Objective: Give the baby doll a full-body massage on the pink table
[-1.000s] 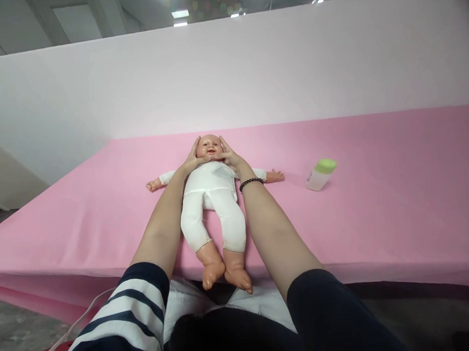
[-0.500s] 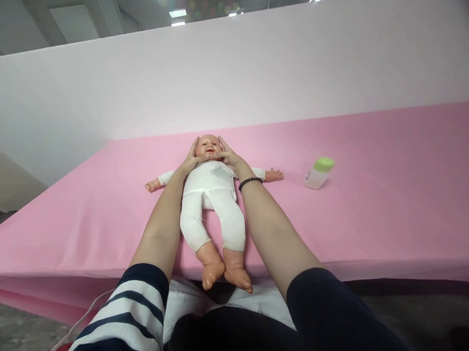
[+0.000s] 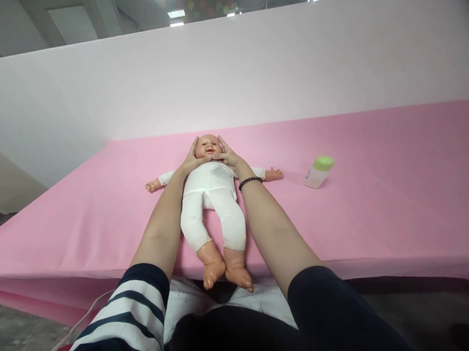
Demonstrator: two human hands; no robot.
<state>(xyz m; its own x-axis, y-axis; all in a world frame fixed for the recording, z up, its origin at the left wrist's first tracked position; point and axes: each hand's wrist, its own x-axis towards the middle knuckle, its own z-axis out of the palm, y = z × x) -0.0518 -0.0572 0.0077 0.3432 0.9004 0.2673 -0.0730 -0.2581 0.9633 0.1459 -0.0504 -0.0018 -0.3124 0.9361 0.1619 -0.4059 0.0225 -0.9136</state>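
Observation:
A baby doll [image 3: 209,179] with a white cloth body lies on its back, feet towards me and arms spread to the sides. My left hand [image 3: 192,155] cups the left side of its head, fingers along the cheek and thumb across the chin. On the other side my right hand [image 3: 229,156] holds the head in the same way. Both thumb tips meet, or nearly meet, just below the doll's mouth. The back of the head is hidden, as are some of my fingers.
A pink cloth [image 3: 362,205] covers the table, and the doll's feet reach past its front edge. To the right stands a clear bottle with a green cap [image 3: 320,172]. Behind the table rises a white panel [image 3: 253,75]. A pale cable [image 3: 75,328] runs at the lower left.
My thumbs have slid slightly inward along the doll's chin, so their tips are closer together. The doll and bottle stay in place; the view has shifted a little.

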